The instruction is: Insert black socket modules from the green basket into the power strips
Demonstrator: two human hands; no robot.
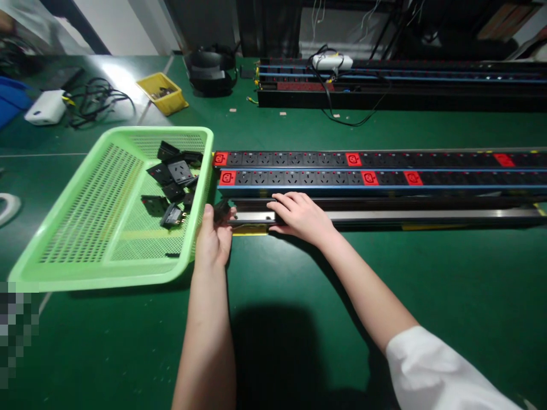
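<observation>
My left hand point(215, 242) is closed around a black socket module point(222, 210), beside the left end of an open metal channel point(384, 214). Fingers bent, my right hand point(302, 216) reaches across that channel a little further right and grips a dark piece point(278, 218) that looks like another socket module, mostly hidden under the palm. Just left of my left hand stands a light green basket point(106, 267) with loose black socket modules point(178, 171) in it. Beyond the channel lie two long power strips, the nearer one point(277, 179) and the farther one point(294, 159), with black and red sockets.
A small yellow bin point(164, 97) of little parts sits behind the basket. Further back are more long strips point(384, 99) with a white box point(332, 61) and cable on top. At left lie a white adapter point(46, 108), black cables point(96, 99) and a tape roll point(8, 208).
</observation>
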